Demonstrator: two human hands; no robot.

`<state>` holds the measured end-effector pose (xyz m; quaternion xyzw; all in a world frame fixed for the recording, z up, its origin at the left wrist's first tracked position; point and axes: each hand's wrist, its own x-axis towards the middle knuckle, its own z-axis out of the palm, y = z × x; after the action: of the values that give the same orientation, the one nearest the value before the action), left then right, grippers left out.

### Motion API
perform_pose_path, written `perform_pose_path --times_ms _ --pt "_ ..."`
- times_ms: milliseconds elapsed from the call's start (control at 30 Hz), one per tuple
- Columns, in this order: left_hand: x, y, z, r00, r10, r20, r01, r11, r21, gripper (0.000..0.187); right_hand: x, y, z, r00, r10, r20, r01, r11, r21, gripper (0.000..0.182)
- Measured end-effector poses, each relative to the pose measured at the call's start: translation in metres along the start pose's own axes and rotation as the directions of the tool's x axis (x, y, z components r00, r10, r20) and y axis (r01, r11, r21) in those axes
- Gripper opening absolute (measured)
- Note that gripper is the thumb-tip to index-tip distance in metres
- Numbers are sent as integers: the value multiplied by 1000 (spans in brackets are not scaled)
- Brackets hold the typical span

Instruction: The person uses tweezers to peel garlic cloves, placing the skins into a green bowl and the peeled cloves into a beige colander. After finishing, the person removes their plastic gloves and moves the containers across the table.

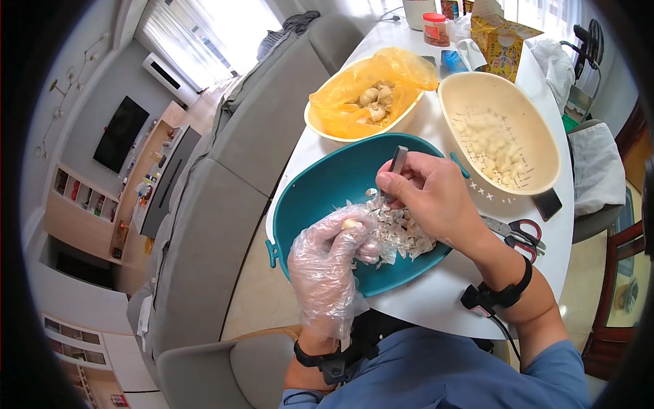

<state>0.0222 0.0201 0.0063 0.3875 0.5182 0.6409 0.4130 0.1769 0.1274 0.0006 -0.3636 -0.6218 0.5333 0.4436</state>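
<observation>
My left hand, in a clear plastic glove, is closed on a garlic clove that shows pale between thumb and fingers. Just to its right, my right hand is bare and pinches a short, flat grey metal tool; the tool's lower end is hidden by the fingers, so I cannot tell its kind. Both hands are over a teal basin, which holds a heap of garlic skins. Peeled cloves lie in a cream draining basket at the right.
Whole garlic bulbs sit in a yellow bag inside a cream bowl. Scissors and a phone lie on the white table. A red-lidded jar and a yellow box stand at the back.
</observation>
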Motion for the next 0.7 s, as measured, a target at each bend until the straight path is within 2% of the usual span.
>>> perform_pose_path --times_ms 33,67,133,200,267,300,367,533,633,700 --pt "0 1 1 1000 -2 1 2 1000 -1 16 0 -3 -2 999 -16 28 21 985 -174 20" --pt "0 2 2 999 -18 -38 20 999 49 16 -2 -6 -2 1000 -14 26 18 984 -177 20" --pt "0 -1 3 997 -32 -77 39 995 90 15 -8 -14 2 986 -166 -30 165 986 -38 20" --pt "1 -10 2 984 143 -103 -109 954 278 15 -12 -17 4 982 -188 -22 187 982 -17 19" --pt "0 -14 1 979 189 -79 -155 934 321 16 -13 -15 4 983 -180 40 176 979 101 21" --pt "0 -15 1 970 237 -55 -201 908 368 16 -13 -13 5 983 -180 40 176 980 97 21" --pt "-1 -11 4 976 215 -44 -187 917 351 16 -13 -10 9 982 -160 95 144 976 163 21" --pt "-2 -11 -3 975 220 34 -220 924 313 15 -9 -3 5 977 -142 161 126 986 105 25" --pt "1 -8 -7 981 165 101 -187 942 277 14 -6 -2 3 975 -79 206 60 993 98 26" --pt "1 -3 -6 997 35 75 -50 978 200 12 -6 -4 3 973 -54 225 6 978 210 25"
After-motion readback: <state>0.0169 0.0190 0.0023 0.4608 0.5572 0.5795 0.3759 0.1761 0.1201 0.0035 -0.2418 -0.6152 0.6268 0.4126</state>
